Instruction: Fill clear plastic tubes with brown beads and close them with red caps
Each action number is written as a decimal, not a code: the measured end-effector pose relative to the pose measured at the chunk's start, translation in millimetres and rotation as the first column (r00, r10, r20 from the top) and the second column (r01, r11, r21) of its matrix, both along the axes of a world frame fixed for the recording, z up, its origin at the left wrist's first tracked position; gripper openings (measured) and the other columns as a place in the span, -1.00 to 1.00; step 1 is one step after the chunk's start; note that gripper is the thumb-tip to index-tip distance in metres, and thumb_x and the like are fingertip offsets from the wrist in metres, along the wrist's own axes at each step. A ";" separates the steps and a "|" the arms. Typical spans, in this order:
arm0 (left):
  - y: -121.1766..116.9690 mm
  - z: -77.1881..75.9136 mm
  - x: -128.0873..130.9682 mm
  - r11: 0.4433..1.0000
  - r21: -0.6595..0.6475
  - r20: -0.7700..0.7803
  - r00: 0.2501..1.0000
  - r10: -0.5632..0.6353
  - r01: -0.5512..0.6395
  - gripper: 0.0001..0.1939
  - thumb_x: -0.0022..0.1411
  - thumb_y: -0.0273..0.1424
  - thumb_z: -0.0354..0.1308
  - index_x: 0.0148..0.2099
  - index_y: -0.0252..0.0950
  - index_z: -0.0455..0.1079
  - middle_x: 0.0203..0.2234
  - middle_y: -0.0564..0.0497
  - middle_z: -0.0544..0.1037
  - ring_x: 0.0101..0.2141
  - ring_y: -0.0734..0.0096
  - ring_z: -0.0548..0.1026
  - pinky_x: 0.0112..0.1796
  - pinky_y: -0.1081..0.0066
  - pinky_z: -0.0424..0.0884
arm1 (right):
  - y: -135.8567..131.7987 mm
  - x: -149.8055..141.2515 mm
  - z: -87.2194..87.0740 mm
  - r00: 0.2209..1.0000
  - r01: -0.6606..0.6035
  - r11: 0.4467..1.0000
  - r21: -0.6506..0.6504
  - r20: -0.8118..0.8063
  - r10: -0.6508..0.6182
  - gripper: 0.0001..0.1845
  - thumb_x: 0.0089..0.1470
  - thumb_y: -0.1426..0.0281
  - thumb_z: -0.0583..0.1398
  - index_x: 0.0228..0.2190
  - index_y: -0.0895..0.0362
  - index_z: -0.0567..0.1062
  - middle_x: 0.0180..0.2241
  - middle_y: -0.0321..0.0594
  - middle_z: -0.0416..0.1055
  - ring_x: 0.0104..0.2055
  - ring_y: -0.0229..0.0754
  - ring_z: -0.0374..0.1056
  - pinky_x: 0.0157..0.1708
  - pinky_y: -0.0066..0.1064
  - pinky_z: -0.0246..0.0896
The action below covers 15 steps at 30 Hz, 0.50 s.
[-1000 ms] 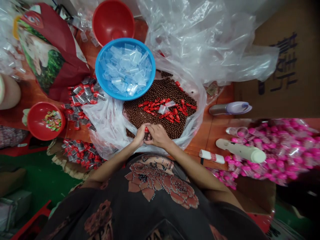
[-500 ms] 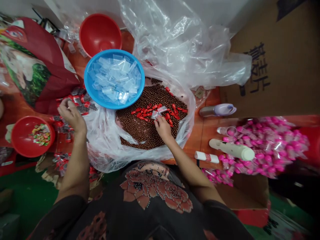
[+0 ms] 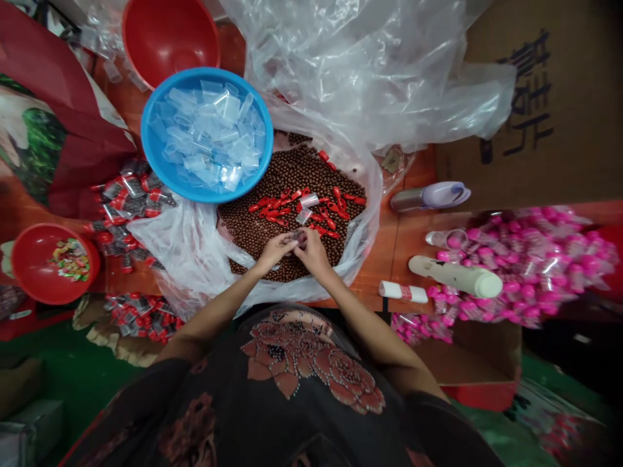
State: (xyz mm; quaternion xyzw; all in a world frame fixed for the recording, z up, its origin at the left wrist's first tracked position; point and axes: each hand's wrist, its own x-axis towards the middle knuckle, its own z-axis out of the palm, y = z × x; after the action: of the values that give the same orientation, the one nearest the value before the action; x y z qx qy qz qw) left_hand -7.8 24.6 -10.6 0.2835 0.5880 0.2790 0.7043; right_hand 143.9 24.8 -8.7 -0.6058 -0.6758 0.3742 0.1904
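Over the near part of the brown balls (image 3: 246,227), the left hand (image 3: 273,251) and right hand (image 3: 314,251) together grip 1 small container (image 3: 298,238), its contents too blurred to tell; I judge this the filling step, next calling for a red cap (image 3: 337,194) from just beyond.

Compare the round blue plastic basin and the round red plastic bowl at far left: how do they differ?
The blue basin looks larger than the red bowl. The basin is heaped with clear plastic pieces; the bowl holds a small multicoloured pile. Both are round, open containers.
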 end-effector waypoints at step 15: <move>8.6 -23.1 -22.8 0.979 0.040 -0.431 0.888 -0.163 0.200 -0.70 0.05 -0.20 0.30 -0.25 -0.29 0.42 -0.51 0.05 0.50 -0.54 0.48 0.41 -0.49 0.48 0.32 | 2.3 38.2 -15.3 0.948 -0.244 0.964 0.103 0.235 0.215 -0.59 0.23 0.43 0.04 0.09 0.05 0.39 0.10 -0.07 0.30 0.04 -0.05 0.30 0.02 -0.16 0.31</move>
State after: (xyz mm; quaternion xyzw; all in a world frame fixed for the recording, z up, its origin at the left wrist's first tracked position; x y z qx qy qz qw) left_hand -30.6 33.3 -33.7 0.4203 0.6861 0.1676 0.5697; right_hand 182.0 27.1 -24.0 -0.5470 -0.7819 0.2789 0.1084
